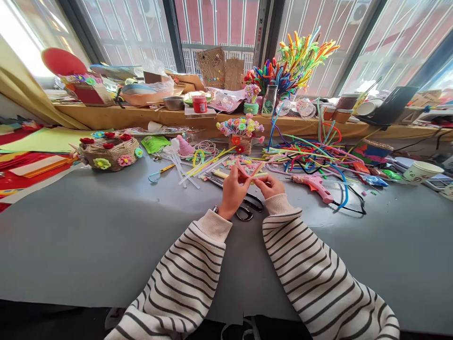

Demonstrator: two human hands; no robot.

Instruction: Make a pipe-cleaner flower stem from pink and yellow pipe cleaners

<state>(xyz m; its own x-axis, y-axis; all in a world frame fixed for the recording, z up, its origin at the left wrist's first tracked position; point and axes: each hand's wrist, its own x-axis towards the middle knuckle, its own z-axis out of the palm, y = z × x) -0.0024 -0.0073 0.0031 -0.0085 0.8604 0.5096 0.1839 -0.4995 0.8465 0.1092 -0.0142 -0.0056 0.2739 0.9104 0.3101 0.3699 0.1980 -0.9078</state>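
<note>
Between my two hands is a pink pipe cleaner (pixel 242 168), bent into loops. My left hand (pixel 232 191) pinches it from the left. From the other side my right hand (pixel 269 186) closes its fingertips on the same piece. Black-handled scissors (pixel 255 203) lie on the table just beneath my hands, partly covered by them. A pink glue gun (pixel 316 185) rests to the right of my right hand. Small pastel bits (pixel 228 163) are scattered beyond my fingers, and clear glue sticks (pixel 186 165) lie to the left.
A woven basket with flowers (pixel 111 151) stands at the left. A heap of colourful pipe cleaners (pixel 304 153) spreads behind the glue gun. Farther back are a small flower box (pixel 240 137), a glass bottle (pixel 270 101) and a red jar (pixel 200 104). A paper cup (pixel 421 173) stands far right.
</note>
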